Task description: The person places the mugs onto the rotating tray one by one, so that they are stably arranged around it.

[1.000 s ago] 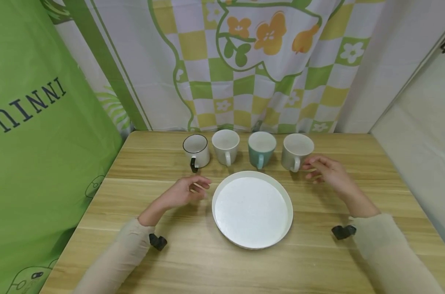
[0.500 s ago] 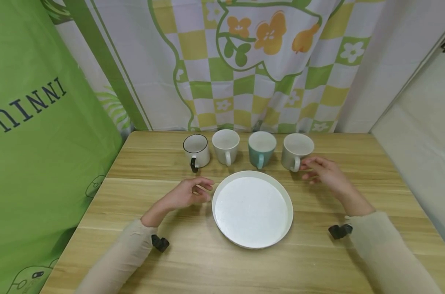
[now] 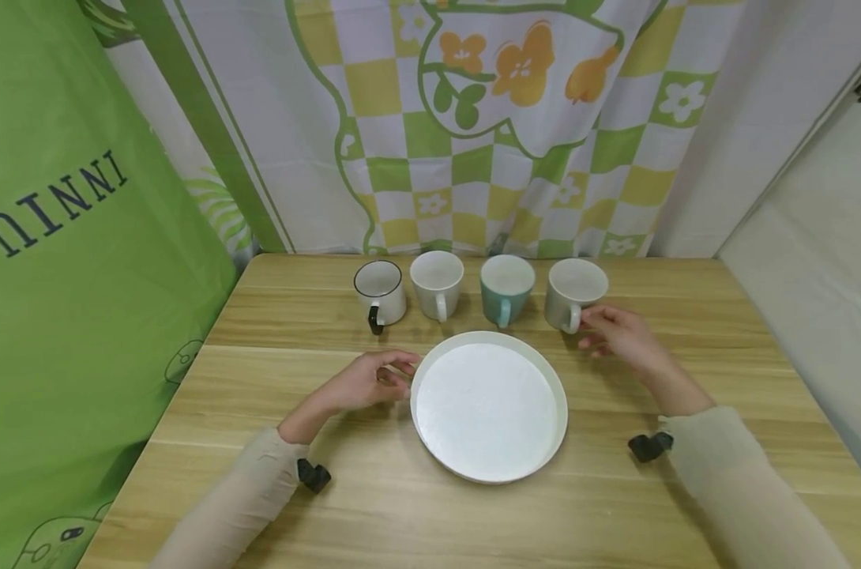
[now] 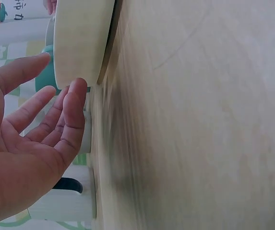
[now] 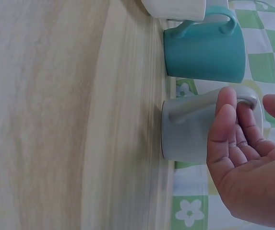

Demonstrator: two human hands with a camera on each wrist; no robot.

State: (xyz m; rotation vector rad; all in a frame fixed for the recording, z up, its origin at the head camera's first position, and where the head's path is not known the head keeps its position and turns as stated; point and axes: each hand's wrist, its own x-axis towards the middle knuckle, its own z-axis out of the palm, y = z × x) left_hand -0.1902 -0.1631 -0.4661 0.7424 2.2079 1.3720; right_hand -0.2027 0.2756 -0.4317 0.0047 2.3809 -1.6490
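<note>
A round white tray point(image 3: 560, 411) with a low rim lies on the wooden table. My left hand point(image 3: 370, 381) is at its left side, fingers loosely bent and fingertips right at the rim. In the left wrist view the thumb and fingers stand apart beside the tray's wall point(image 4: 82, 45). My right hand point(image 3: 621, 336) is beside the light grey mug point(image 3: 562, 304), the rightmost in the row. Seen from the right wrist, its fingertips overlap the mug's handle point(image 5: 199, 106), with the thumb apart and the fingers half bent.
Left of the grey mug stand a teal mug point(image 3: 501, 300), a white mug point(image 3: 430, 296) and a white mug with black rim and handle point(image 3: 388, 308). A patterned curtain point(image 3: 466, 182) hangs behind the table point(image 3: 331, 514). Green fabric point(image 3: 82, 316) hangs at the left.
My left hand has moved right, up to the tray's rim. My right hand has shifted slightly left toward the grey mug's handle. Mugs and tray have stayed in place.
</note>
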